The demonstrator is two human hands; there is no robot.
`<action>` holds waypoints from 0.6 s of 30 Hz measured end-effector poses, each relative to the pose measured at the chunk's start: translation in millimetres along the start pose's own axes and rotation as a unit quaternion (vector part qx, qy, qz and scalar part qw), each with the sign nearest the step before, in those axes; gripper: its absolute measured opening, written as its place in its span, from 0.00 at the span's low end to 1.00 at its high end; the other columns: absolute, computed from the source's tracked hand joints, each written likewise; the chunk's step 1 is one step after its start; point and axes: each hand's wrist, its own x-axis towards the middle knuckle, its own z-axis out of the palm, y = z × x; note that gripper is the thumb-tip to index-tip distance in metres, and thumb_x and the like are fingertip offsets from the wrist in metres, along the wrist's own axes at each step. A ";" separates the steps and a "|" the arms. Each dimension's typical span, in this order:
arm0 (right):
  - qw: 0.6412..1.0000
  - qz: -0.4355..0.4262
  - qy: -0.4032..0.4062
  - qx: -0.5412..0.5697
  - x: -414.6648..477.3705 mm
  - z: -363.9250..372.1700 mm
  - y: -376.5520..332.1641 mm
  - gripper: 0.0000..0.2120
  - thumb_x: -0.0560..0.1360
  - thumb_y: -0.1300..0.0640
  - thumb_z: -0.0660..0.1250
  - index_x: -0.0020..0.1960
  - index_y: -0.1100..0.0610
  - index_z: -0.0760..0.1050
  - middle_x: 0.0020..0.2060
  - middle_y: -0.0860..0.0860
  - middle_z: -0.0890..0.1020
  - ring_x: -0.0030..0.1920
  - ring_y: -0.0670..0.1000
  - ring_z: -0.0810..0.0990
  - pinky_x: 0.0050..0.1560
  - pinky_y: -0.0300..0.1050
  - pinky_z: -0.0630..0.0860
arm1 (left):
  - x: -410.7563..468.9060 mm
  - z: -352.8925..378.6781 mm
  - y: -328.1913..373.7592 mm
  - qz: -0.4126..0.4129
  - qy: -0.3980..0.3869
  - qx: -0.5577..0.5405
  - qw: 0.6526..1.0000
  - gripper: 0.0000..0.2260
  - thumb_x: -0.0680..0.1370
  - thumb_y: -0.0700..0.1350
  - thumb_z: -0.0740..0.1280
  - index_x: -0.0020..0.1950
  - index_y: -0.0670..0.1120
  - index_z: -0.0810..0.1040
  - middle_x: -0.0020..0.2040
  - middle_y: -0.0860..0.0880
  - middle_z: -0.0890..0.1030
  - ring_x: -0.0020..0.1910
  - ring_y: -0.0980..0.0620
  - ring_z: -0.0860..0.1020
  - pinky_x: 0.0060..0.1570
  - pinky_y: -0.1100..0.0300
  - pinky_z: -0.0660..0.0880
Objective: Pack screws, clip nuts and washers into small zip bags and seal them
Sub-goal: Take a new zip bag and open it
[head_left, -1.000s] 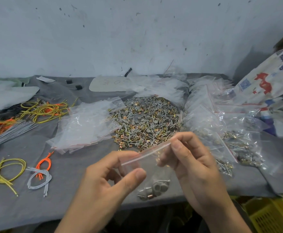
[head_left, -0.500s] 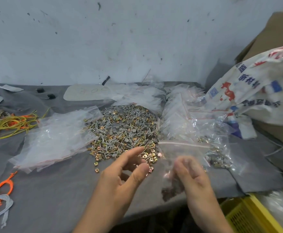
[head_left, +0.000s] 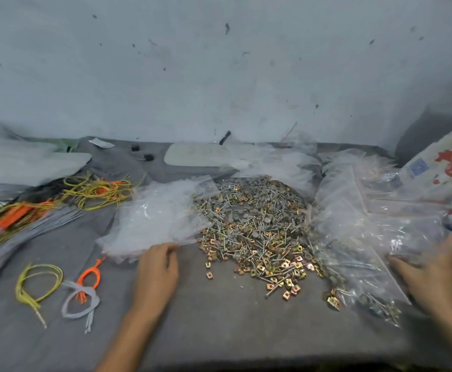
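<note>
A heap of screws, brass clip nuts and grey washers (head_left: 254, 224) lies in the middle of the grey table (head_left: 219, 318). Left of it sits a stack of empty zip bags (head_left: 155, 216). My left hand (head_left: 157, 269) rests at the stack's near edge, its fingertips touching the plastic. To the right lies a pile of filled zip bags (head_left: 353, 232). My right hand (head_left: 434, 277), blurred, lies with spread fingers on that pile. One filled bag (head_left: 377, 304) lies nearest the table's front.
Yellow and orange wire bundles (head_left: 90, 189) lie at the left, with small yellow (head_left: 37, 280), orange (head_left: 90, 275) and grey (head_left: 80, 299) loops in front. A printed sack (head_left: 444, 167) stands at the far right. A white oval card (head_left: 192, 154) lies by the wall.
Both hands held one filled bag by its top. My right hand has carried it to the filled pile on the right, and my left hand has moved to the empty bags.
</note>
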 end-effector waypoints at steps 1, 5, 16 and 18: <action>1.000 0.020 0.008 0.020 -6.5 -0.6 0.5 0.57 0.62 0.40 0.82 0.78 0.54 0.51 0.70 0.67 0.67 0.67 0.69 0.68 0.64 0.73 0.69 | 7.1 -1.3 -2.0 0.017 0.001 0.040 0.999 0.09 0.77 0.35 0.68 0.55 0.41 0.84 0.52 0.42 0.84 0.53 0.40 0.80 0.57 0.46 0.75; 0.994 0.051 0.002 0.094 -29.0 -6.8 -1.9 0.56 0.60 0.22 0.72 0.76 0.55 0.63 0.74 0.61 0.69 0.71 0.68 0.69 0.69 0.70 0.68 | 29.0 -1.5 6.9 0.059 0.024 0.151 0.987 0.09 0.77 0.41 0.71 0.57 0.46 0.84 0.55 0.46 0.82 0.55 0.41 0.76 0.53 0.47 0.73; 0.925 -0.201 -0.175 0.272 -231.2 42.5 -85.9 0.34 0.68 0.63 0.80 0.62 0.32 0.74 0.48 0.39 0.83 0.44 0.46 0.82 0.43 0.32 0.77 | 70.9 28.1 33.9 0.057 -0.157 0.283 0.945 0.11 0.80 0.42 0.59 0.59 0.48 0.77 0.56 0.46 0.81 0.54 0.44 0.77 0.50 0.51 0.67; 0.919 -0.185 -0.213 0.276 -245.8 52.1 -89.1 0.32 0.68 0.62 0.79 0.59 0.30 0.74 0.48 0.38 0.82 0.43 0.46 0.82 0.44 0.30 0.75 | 69.4 24.8 28.6 0.061 -0.136 0.277 0.949 0.09 0.81 0.42 0.59 0.54 0.48 0.79 0.51 0.47 0.81 0.50 0.44 0.77 0.47 0.52 0.68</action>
